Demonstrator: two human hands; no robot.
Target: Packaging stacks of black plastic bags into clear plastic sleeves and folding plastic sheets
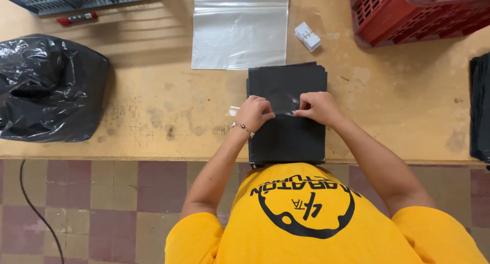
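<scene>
Both the left hand (pixel 253 112) and right hand (pixel 317 106) pinch a clear plastic strip (pixel 284 112) across the black folded stack (pixel 287 113); holding it taut and level would likely serve best.

Worn, scuffed wooden bench (pixel 153 105) — matt; glossy crinkled black plastic bag (pixel 48 88) at its left edge; clear shiny plastic sleeves (pixel 240 31); matt dark folded cloth (pixel 287 136); red plastic crate (pixel 413 14).

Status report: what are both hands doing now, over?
Left hand and right hand both pinching a clear strip across the stack of black bags. Stack at table edge. Nothing in the way.
</scene>
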